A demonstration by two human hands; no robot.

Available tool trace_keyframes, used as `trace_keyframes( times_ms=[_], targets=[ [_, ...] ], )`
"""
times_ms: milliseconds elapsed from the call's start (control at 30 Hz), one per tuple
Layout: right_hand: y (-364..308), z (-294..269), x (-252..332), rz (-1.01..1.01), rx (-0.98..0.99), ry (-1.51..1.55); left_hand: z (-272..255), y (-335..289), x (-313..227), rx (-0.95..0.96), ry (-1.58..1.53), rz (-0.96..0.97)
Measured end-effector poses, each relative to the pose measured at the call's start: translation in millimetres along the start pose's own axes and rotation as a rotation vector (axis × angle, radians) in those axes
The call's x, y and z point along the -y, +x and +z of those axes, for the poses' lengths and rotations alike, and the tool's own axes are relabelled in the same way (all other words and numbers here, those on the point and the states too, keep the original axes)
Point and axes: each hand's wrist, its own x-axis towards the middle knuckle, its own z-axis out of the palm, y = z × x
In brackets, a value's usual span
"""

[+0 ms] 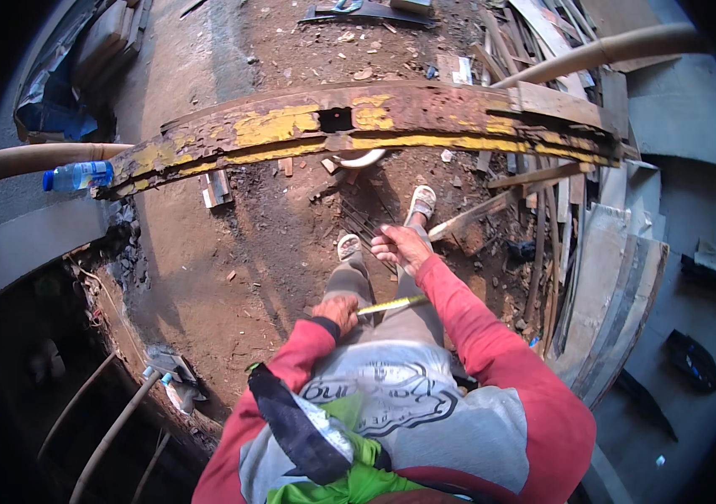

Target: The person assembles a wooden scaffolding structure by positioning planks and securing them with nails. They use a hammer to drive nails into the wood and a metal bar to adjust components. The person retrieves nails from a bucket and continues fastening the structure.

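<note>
A person in a red-sleeved shirt stands on bare dirt, a yellow tape [392, 304] drawn out between both hands at thigh height. The left hand [337, 312] is clenched, its grip closed over the near end of the tape; whether a case sits inside the fist cannot be told. The right hand [400, 246] is out ahead of that grip and a little to the right, fingers curled; the tape's far end runs up toward it, but the frame does not show whether that grip pinches the blade or hangs released above it.

Below the right grip are the person's two sandalled feet [422, 202]. Beyond both grips, well apart, a long rusted beam [358, 126] with flaking yellow paint lies across the ground, a square hole near its middle. A plastic bottle [78, 175] with a blue cap lies far to the left of the left grip, at the beam's end. Right of the right grip, loose planks [542, 202] are heaped, with stacked boards [618, 294] beside them.
</note>
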Motion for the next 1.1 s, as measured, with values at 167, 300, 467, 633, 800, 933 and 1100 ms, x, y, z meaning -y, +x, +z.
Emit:
trace_keyframes(
  times_ms=[167, 300, 467, 633, 800, 933, 1100],
  targets=[
    [284, 55, 10, 0.191, -0.067, 0.2, 66, -35, 22, -0.204, 0.069, -0.145],
    [422, 68, 11, 0.027, -0.184, -0.05, 77, -35, 49, -0.123, 0.002, -0.253],
    [448, 82, -10, -0.055, -0.238, -0.243, 88, -21, 40, -0.27, -0.06, -0.288],
    [367, 67, -31, -0.087, -0.293, -0.333, 56, -23, 33, -0.198, 0.018, -0.212],
    [178, 49, -63, -0.301, -0.361, -0.769, 46, -20, 19, -0.079, 0.075, -0.189],
    [-46, 0, -15, -0.071, 0.062, -0.452, 20, -19, 4, -0.121, 0.215, -0.101],
    [-189, -95, -50, -0.49, 0.018, -0.97, -7, 5, -9, 0.019, 0.349, -0.057]
  ],
)
